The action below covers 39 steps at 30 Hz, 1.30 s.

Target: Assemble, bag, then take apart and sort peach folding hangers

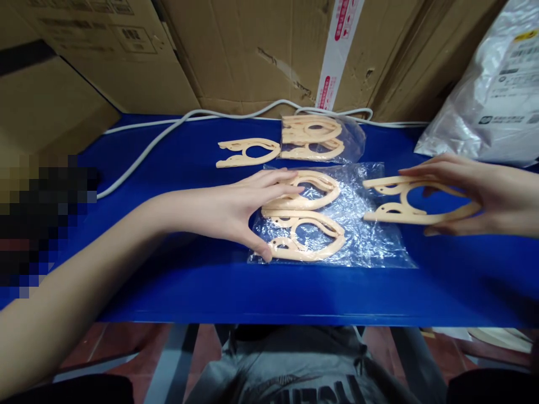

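My right hand point(492, 193) grips a beige plastic folding hanger point(391, 216) by its curved end, fingers on the far side and thumb on the near side. Its two arm tips point left, over the right part of a clear plastic bag point(370, 247). In the bag's left part lie two similar folded hangers, a far one point(328, 199) and a near one point(322, 253). Spread out, my left hand point(236, 207) rests on them: its fingers lie on the far hanger and its thumb touches the left end of the near one.
Behind the bag lie a loose folded hanger point(248, 163) and another clear bag point(356, 140) with several hangers in it. A white cable point(168, 132) runs along the back of the blue table point(269, 294). Cardboard boxes point(244, 56) and a plastic-wrapped parcel point(475, 106) stand behind.
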Available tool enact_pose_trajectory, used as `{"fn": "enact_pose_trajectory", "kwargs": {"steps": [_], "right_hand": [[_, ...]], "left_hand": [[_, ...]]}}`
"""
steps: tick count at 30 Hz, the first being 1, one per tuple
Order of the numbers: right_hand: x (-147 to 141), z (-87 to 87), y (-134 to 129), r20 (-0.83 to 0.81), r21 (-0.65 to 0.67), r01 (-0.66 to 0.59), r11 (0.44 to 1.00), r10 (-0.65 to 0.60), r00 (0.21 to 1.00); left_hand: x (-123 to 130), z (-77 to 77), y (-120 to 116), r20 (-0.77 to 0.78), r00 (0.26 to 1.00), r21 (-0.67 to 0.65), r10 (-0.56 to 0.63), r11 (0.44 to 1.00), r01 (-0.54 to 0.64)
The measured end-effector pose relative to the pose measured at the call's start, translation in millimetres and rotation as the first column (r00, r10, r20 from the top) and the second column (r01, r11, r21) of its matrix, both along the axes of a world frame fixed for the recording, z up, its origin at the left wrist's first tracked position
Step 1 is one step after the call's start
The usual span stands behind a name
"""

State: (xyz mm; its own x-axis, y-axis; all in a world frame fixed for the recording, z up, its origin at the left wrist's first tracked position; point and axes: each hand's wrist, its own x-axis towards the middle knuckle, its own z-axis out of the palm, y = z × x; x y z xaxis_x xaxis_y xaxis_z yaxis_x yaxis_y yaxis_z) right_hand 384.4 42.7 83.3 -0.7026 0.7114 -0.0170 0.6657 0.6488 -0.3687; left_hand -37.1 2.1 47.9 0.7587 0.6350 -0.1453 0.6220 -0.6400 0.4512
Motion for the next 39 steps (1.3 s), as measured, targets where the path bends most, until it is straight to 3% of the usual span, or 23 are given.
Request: {"fn": "enact_pose_trajectory", "kwargs": {"steps": [3, 5, 13, 18, 25, 34, 39], "right_hand": [[-18.9, 1.5, -13.4, -0.058, -0.173, -0.031, 0.984, 0.021, 0.998], [-31.2, 1.2, -19.8, -0.082, -0.209, -0.066, 0.976, 0.049, 0.995], [-69.4, -20.9, -27.1, -0.009, -0.095, -0.214, 0.972, 0.215, 0.977], [-69.0, -24.8, -23.7, -0.002, -0.011, -0.251, 0.968, 0.251, 0.968], [-51.7, -16.5, -12.4, 0.006, -0.088, -0.231, 0.969, 0.232, 0.973], [-93.7, -28.6, -30.2, -0.157, -0.060, -0.256, 0.965, 0.245, 0.957], [-93.5, -30.3, -26.3, -0.194, -0.139, -0.261, 0.955, 0.233, 0.953]], "left_hand": [[-5.7, -0.5, 3.1, 0.012, 1.000, -0.027, -0.022, 0.999, 0.023], [-9.5, -1.2, 5.5, 0.023, 0.999, -0.037, -0.040, 0.998, 0.041], [-10.3, -0.2, 6.7, 0.020, 0.999, -0.036, -0.029, 0.999, 0.030], [-13.5, 3.1, 8.5, 0.015, 0.998, -0.041, -0.068, 0.997, 0.069], [-18.1, 4.0, 9.4, -0.026, 0.989, -0.041, -0.148, 0.988, 0.147], [-15.8, 2.7, 8.7, -0.012, 0.991, -0.059, -0.132, 0.990, 0.131], [-14.7, 3.5, 8.8, -0.010, 0.995, -0.105, -0.095, 0.990, 0.094]]}}
